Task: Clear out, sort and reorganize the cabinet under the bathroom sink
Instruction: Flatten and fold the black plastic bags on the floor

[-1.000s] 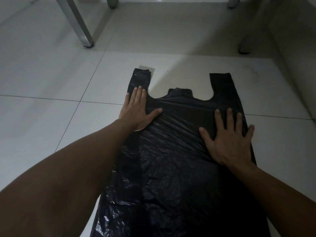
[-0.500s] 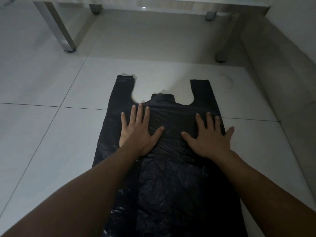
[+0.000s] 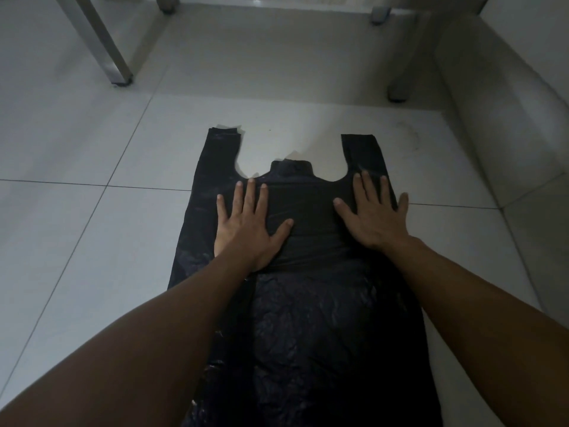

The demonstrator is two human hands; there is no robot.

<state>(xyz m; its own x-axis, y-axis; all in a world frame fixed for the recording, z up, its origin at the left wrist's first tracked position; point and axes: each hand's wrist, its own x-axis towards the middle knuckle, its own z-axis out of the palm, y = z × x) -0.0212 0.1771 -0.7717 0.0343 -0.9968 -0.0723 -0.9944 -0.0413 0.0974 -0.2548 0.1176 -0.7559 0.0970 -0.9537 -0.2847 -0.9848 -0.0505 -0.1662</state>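
Two hands lie flat on a black plastic bag (image 3: 304, 303) spread on the tiled floor (image 3: 92, 241); the left hand (image 3: 246, 224), at about ten o'clock from the bag's middle, has its fingers straight and fanned, thumb angled inward; the right hand (image 3: 374, 214), at about two o'clock, is likewise spread, its little finger reaching past the bag's edge toward the tile. Both palms press just below the two handle loops, which point toward twelve o'clock; nothing is pinched or gripped.

Risk, as I judge it, comes mostly from the film itself; it looks thin and slick, and the lower half toward six o'clock is crinkled and unweighted, so any smoothing push could make the whole sheet skate over the glossy tile rather than flatten; trapped air may also bulge back once the palms lift. Uneven pressure between the hands would skew the bag, leaving the handles misaligned for a fold; the left loop at eleven o'clock already shows a ragged, doubled top edge that could crease worse. Metal legs (image 3: 101, 41) stand near at eleven and one o'clock, and a wall (image 3: 508, 103) runs along three o'clock; a long forward sweep could knock knuckles against them. Light is dim, so small tears would be easy to miss.
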